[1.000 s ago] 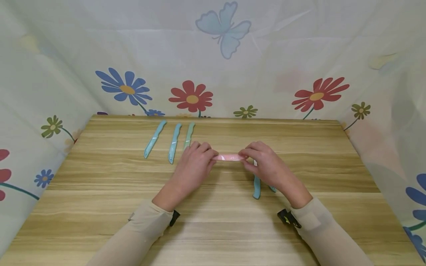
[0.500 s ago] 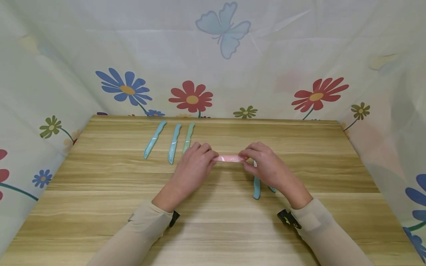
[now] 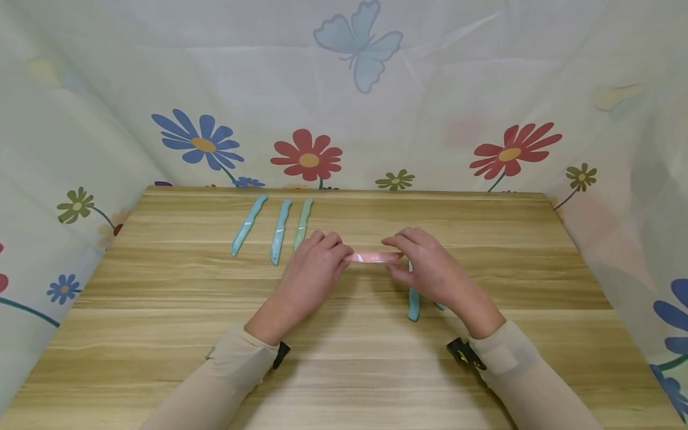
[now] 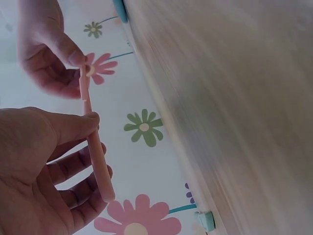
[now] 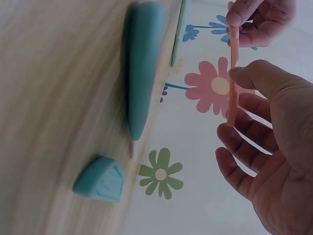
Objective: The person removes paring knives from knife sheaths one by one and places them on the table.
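Note:
My left hand (image 3: 317,269) pinches the handle of a pink knife (image 3: 371,257), held level above the table. Its blade end, seemingly in a pink sheath, points to my right hand (image 3: 430,263). There, the thumb and fingers stand spread around the end, with a gap showing in the head view. In the right wrist view the right thumb overlaps the pink knife. Below the right hand lies a blue knife (image 3: 414,304) with a pale blade partly hidden by the hand. Next to it is a small blue sheath (image 5: 102,181), mostly covered in the head view.
Two blue knives (image 3: 249,226) and a green knife (image 3: 304,218) lie side by side at the back left of the wooden table (image 3: 344,382). The left hand covers the green one's lower end. A flowered cloth (image 3: 430,119) hangs behind and at the sides.
The right thumb and fingers have spread from their pinch on the pink knife, so its end shows between them. The left hand keeps its hold, nearly still.

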